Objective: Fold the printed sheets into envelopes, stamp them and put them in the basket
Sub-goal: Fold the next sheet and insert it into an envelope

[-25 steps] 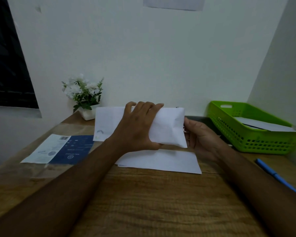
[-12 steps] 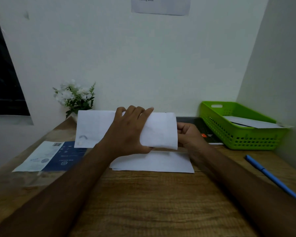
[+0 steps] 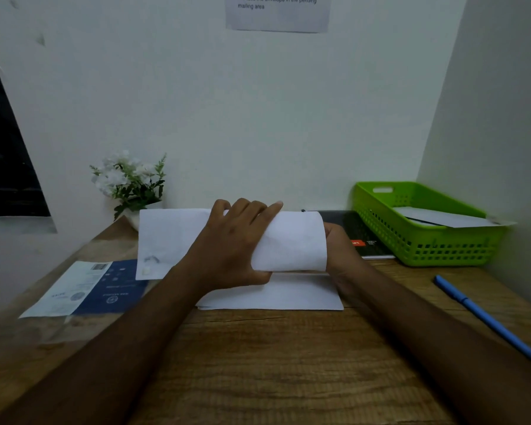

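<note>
One dark booklet (image 3: 367, 240) between sheet (image 3: 292, 240) and basket (image 3: 426, 245); pen (image 3: 485, 317) nearby.

The left grip (image 3: 227, 243) held a white sheet (image 3: 292, 240) above the wooden desk (image 3: 258, 363), fingers curled over its far edge and thumb under its near edge. The right grip (image 3: 334, 240) was mostly hidden behind the sheet's right end. A stack of white paper (image 3: 288, 296) lay on the desk below. At far right stood a green basket (image 3: 426, 250) holding an envelope (image 3: 442, 217), with a dark notebook (image 3: 359, 237) just left of it and a blue pen (image 3: 485, 317) nearer. A blue-and-white leaflet (image 3: 83, 289) lay left, and a white-flowered plant (image 3: 129, 182) stood beyond it.
</note>
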`<action>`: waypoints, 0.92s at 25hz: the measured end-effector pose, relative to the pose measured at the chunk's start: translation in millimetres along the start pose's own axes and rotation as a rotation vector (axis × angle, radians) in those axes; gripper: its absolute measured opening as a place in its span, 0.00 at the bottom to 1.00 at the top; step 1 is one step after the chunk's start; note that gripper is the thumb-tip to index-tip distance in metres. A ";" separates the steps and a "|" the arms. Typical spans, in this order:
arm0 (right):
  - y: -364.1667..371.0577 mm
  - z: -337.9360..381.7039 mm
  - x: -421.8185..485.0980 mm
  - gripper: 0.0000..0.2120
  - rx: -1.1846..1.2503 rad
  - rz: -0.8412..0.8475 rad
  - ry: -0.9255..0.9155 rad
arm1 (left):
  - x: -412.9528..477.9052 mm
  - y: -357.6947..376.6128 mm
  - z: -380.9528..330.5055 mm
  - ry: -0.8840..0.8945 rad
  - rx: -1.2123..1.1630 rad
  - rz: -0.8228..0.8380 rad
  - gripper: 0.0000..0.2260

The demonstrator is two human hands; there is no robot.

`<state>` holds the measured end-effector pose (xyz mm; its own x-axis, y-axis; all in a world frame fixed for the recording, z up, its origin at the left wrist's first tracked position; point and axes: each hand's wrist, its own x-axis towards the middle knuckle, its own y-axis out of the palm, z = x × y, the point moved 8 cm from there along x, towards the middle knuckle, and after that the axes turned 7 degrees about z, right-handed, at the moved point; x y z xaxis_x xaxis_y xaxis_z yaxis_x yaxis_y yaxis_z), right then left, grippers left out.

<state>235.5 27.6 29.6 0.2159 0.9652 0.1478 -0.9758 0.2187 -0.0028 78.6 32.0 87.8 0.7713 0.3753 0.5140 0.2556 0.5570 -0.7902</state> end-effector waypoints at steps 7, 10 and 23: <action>-13.8 29.8 -3.1 0.08 -0.333 0.089 -0.187 | -2.3 -14.0 22.2 -0.030 -0.012 -0.062 0.38; -21.6 31.1 -4.8 0.13 -1.027 0.283 -0.137 | -11.4 -12.2 50.5 -0.106 -0.046 -0.059 0.38; -23.0 26.2 -16.0 0.07 -0.761 0.452 -0.105 | -38.9 3.9 114.7 -0.269 -0.177 -0.096 0.35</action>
<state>253.6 3.3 53.2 -0.2250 0.9723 0.0626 -0.6710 -0.1080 -0.7335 -17.3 104.6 103.0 0.5636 0.5227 0.6396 0.4350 0.4705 -0.7678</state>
